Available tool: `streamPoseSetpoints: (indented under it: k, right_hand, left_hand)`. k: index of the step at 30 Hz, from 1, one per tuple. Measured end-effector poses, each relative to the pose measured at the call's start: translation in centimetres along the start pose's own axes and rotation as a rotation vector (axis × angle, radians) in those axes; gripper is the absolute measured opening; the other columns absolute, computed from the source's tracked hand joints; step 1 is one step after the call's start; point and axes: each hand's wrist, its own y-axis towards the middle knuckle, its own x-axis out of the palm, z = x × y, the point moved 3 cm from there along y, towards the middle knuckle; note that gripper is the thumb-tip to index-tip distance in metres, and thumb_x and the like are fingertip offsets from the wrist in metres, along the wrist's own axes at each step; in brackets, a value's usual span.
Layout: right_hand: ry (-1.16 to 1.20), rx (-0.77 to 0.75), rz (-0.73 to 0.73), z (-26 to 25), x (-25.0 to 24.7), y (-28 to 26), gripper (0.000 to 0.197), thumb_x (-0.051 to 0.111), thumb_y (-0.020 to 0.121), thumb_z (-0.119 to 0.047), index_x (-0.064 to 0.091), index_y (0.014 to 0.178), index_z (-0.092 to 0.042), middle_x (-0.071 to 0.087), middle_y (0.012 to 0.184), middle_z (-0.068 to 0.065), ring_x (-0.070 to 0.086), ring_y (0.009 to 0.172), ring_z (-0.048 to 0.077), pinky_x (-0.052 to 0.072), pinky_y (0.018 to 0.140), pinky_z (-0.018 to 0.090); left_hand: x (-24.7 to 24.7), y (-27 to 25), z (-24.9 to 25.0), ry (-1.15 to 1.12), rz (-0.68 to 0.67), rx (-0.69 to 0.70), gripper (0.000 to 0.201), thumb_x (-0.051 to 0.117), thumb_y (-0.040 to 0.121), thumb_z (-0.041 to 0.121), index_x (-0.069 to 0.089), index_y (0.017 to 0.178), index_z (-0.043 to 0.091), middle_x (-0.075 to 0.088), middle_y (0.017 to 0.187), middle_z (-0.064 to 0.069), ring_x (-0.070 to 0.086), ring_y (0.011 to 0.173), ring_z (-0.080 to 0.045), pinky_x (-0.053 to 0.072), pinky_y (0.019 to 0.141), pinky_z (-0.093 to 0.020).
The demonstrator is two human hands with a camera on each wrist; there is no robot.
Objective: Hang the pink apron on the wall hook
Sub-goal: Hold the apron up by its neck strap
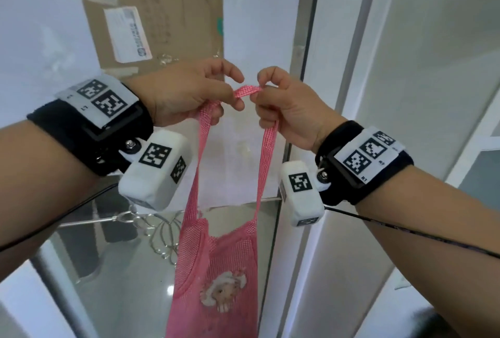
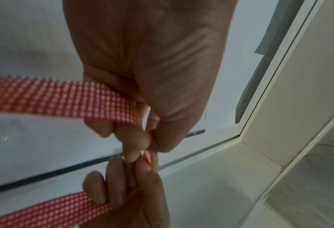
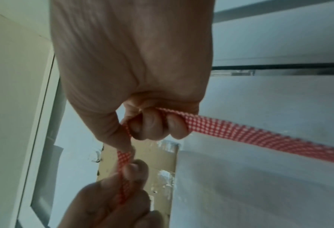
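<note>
The pink checked apron (image 1: pixel 221 270) hangs in front of me by its neck strap (image 1: pixel 247 92). My left hand (image 1: pixel 230 94) pinches the top of the strap on the left, with the other fingers curled round its left run. My right hand (image 1: pixel 261 91) pinches it on the right, a short length stretched between the two hands. In the left wrist view the left hand (image 2: pixel 142 131) grips the strap (image 2: pixel 64 98). In the right wrist view the right hand (image 3: pixel 142 126) grips the strap (image 3: pixel 240 132). A small clear hook (image 1: pixel 165 59) sits on the wall just above and left of my hands.
A cardboard sheet (image 1: pixel 162 13) with a white label is taped to the wall behind the hook. A metal frame post (image 1: pixel 305 67) runs upright to the right of my hands. Below lies a glass shelf (image 1: pixel 94 243) with wire loops (image 1: pixel 162 232) on it.
</note>
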Motion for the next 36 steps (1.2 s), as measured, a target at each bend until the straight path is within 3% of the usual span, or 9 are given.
streamPoseSetpoints:
  k: [3, 8, 11, 16, 19, 22, 24, 29, 36]
  right_hand:
    - [-0.090, -0.054, 0.017, -1.8, 0.6, 1.4, 0.028, 0.051, 0.089, 0.005, 0.045, 0.074, -0.018, 0.036, 0.048, -0.008, 0.026, 0.042, 0.011, 0.021, 0.046, 0.025]
    - [-0.266, -0.152, 0.020, -4.5, 1.2, 3.3, 0.028, 0.058, 0.088, 0.002, 0.048, 0.072, -0.019, 0.034, 0.059, -0.002, 0.030, 0.042, 0.008, 0.026, 0.045, 0.022]
    - [-0.393, -0.238, 0.019, -6.5, 1.7, 4.6, 0.027, 0.063, 0.084, 0.002, 0.051, 0.073, -0.019, 0.040, 0.058, -0.005, 0.035, 0.041, 0.005, 0.029, 0.046, 0.021]
    - [-0.582, -0.364, -0.005, -10.8, 3.4, 6.9, 0.019, 0.075, 0.079, -0.009, 0.058, 0.082, -0.017, 0.043, 0.063, -0.004, 0.038, 0.049, 0.003, 0.034, 0.048, 0.013]
    - [-0.677, -0.421, 0.004, -12.9, 4.1, 8.4, 0.014, 0.071, 0.083, -0.013, 0.059, 0.091, -0.016, 0.045, 0.072, 0.011, 0.038, 0.052, 0.005, 0.035, 0.050, 0.013]
    - [-0.796, -0.475, 0.026, -14.5, 5.0, 10.1, 0.015, 0.064, 0.085, -0.010, 0.058, 0.084, -0.023, 0.049, 0.071, 0.000, 0.040, 0.053, 0.005, 0.037, 0.051, 0.017]
    - [-0.846, -0.490, 0.032, -15.3, 5.4, 11.3, 0.014, 0.062, 0.085, -0.009, 0.058, 0.088, -0.022, 0.052, 0.075, -0.001, 0.042, 0.051, 0.003, 0.038, 0.050, 0.019]
    - [-0.928, -0.562, 0.127, -17.4, 6.2, 14.6, 0.020, 0.063, 0.084, -0.011, 0.063, 0.103, -0.017, 0.053, 0.080, -0.004, 0.045, 0.058, 0.002, 0.039, 0.052, 0.013]
    - [-1.000, -0.637, 0.308, -19.3, 7.9, 18.8, 0.005, 0.058, 0.083, -0.011, 0.056, 0.086, -0.016, 0.045, 0.074, -0.015, 0.042, 0.065, -0.001, 0.036, 0.059, 0.011]
  left_hand:
    - [-2.5, -0.6, 0.3, 0.208, 0.028, -0.045, 0.028, 0.068, 0.080, 0.000, 0.059, 0.098, 0.018, 0.061, 0.091, -0.017, 0.049, 0.040, -0.008, 0.041, 0.058, -0.029]
    - [-6.6, -1.6, 2.4, 0.425, 0.117, -0.007, 0.016, 0.064, 0.085, 0.005, 0.057, 0.082, 0.020, 0.049, 0.066, -0.002, 0.042, 0.048, -0.011, 0.034, 0.053, -0.028]
    - [-8.0, -1.9, 4.7, 0.450, 0.196, 0.114, 0.010, 0.066, 0.086, 0.016, 0.059, 0.081, 0.021, 0.047, 0.068, -0.008, 0.039, 0.051, -0.012, 0.033, 0.049, -0.027]
    - [-10.6, -1.1, 8.4, 0.597, 0.438, 0.270, 0.009, 0.068, 0.084, 0.030, 0.066, 0.080, 0.022, 0.057, 0.055, 0.016, 0.046, 0.041, 0.007, 0.036, 0.043, -0.005]
    - [-12.7, -0.5, 9.9, 0.660, 0.554, 0.309, 0.017, 0.069, 0.082, 0.038, 0.067, 0.083, 0.021, 0.059, 0.069, 0.010, 0.050, 0.044, 0.008, 0.039, 0.045, -0.008]
    - [-14.5, 0.1, 11.2, 0.736, 0.608, 0.322, 0.022, 0.066, 0.084, 0.040, 0.067, 0.091, 0.018, 0.059, 0.073, 0.007, 0.051, 0.059, -0.006, 0.043, 0.058, -0.023]
    - [-15.3, 0.4, 12.1, 0.795, 0.644, 0.325, 0.022, 0.064, 0.086, 0.040, 0.066, 0.093, 0.020, 0.059, 0.075, 0.007, 0.051, 0.062, -0.010, 0.044, 0.061, -0.025]
    - [-17.5, 1.8, 14.5, 0.942, 0.747, 0.358, 0.019, 0.059, 0.090, 0.036, 0.063, 0.096, 0.018, 0.058, 0.074, 0.009, 0.052, 0.060, -0.008, 0.040, 0.056, -0.022]
    - [-20.1, 3.5, 15.6, 1.046, 0.841, 0.441, 0.020, 0.055, 0.094, 0.029, 0.062, 0.100, 0.011, 0.068, 0.084, -0.007, 0.053, 0.055, -0.010, 0.036, 0.050, -0.023]
